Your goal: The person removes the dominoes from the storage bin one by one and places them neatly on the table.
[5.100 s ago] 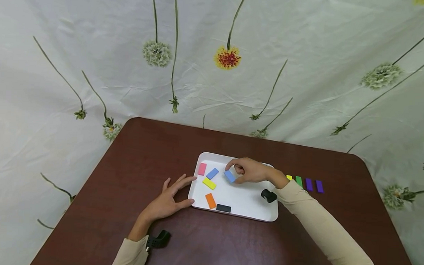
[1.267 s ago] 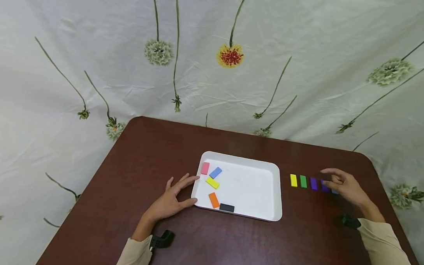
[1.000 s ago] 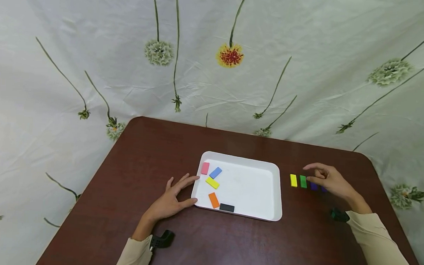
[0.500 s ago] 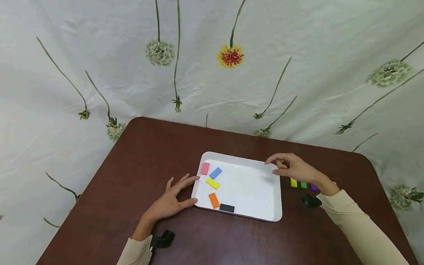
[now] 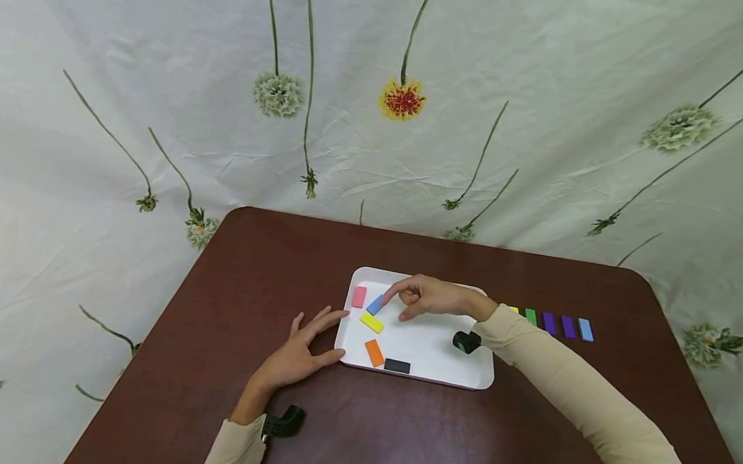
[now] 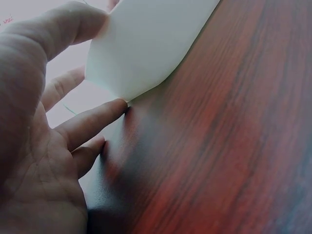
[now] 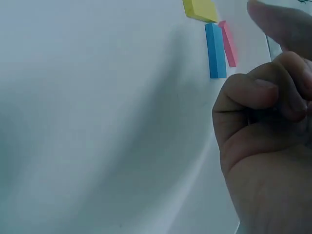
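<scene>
My right hand [image 5: 435,297] hovers over the white tray [image 5: 440,379], index finger and thumb apart and the other fingers curled in, with nothing between them. Its index fingertip is close to a blue block [image 5: 374,305]; whether it touches cannot be told. In the right wrist view the blue block [image 7: 215,51] lies beside a pink block and a yellow block. My left hand [image 5: 296,352] has its fingers spread and touches the tray's left edge; in the left wrist view its fingertips meet the tray wall [image 6: 141,48].
Also in the tray lie pink [image 5: 359,297], yellow [image 5: 372,322], orange [image 5: 374,353] and black [image 5: 397,366] blocks. Right of the tray, a row on the brown table [image 5: 272,269] runs yellow, green [image 5: 531,316], two purple [image 5: 567,327], light blue [image 5: 586,329]. My right forearm partly covers the yellow one.
My right hand has taken a blue block from the tray to the right end of the row, let go, and come back left over the tray. My left hand stays at the tray edge.
</scene>
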Available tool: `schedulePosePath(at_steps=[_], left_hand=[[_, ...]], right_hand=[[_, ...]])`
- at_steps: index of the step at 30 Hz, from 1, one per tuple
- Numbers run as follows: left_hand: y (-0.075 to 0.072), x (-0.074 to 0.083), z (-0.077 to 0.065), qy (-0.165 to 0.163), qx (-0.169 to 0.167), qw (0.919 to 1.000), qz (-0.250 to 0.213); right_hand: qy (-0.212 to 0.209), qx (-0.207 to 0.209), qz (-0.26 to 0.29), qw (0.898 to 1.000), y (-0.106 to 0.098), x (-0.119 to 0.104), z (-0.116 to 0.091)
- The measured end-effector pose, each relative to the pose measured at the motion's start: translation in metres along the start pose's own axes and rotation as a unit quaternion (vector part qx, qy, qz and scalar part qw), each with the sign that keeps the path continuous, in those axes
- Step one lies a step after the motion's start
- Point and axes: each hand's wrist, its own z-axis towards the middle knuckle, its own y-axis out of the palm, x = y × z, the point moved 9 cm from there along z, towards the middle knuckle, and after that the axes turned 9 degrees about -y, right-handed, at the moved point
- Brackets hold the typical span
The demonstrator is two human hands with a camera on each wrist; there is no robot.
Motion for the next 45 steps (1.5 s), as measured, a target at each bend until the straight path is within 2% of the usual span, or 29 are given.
schedulePosePath(at_steps=[4, 8, 12, 20, 31, 39, 45], left_hand=[[0.001, 0.0, 0.0, -0.001, -0.001, 1.0, 0.006], [0.002, 0.0, 0.0, 0.002, -0.005, 0.9999, 0.009], [0.002, 0.0, 0.0, 0.007, -0.002, 1.0, 0.007], [0.001, 0.001, 0.0, 0.014, 0.002, 0.9999, 0.002], [0.0, 0.001, 0.001, 0.013, 0.002, 0.9999, 0.005], [-0.001, 0.0, 0.001, 0.011, 0.003, 0.9999, 0.005], [-0.001, 0.0, 0.001, 0.005, 0.001, 1.0, 0.005]], right_hand=[[0.01, -0.003, 0.037, 0.999, 0.01, 0.007, 0.017], [0.032, -0.017, 0.063, 0.997, 0.022, 0.016, 0.026], [0.047, -0.019, 0.04, 0.998, 0.026, 0.021, 0.031], [0.046, -0.027, 0.007, 0.999, 0.034, 0.019, 0.037], [0.066, -0.016, -0.006, 0.998, 0.037, 0.019, 0.037], [0.035, -0.025, -0.049, 0.998, 0.036, 0.012, 0.036], [0.019, -0.01, -0.061, 0.998, 0.026, 0.006, 0.026]])
